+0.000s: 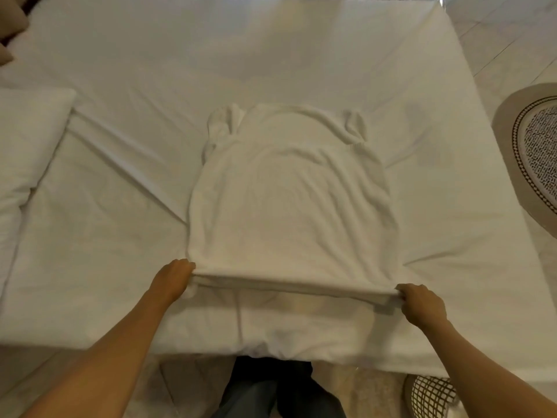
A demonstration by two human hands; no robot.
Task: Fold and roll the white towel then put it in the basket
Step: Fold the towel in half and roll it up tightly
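Dim warm light, soft blur, wide-angle distortion

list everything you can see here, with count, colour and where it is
towel: one, white, spread in the middle of the bed, far corners curled up, near edge lifted
bed sheet: one, white, creased, covers the bed across most of the view
pillow: one, white, on the bed at the left edge
rug: one, beige rim with a black and white pattern, on the floor at the right
basket: one, white with a dark grid pattern, on the floor at the bottom right, partly out of view
floor: pale tiles, top right
left hand: one, grips the near left corner of the towel
right hand: one, grips the near right corner of the towel
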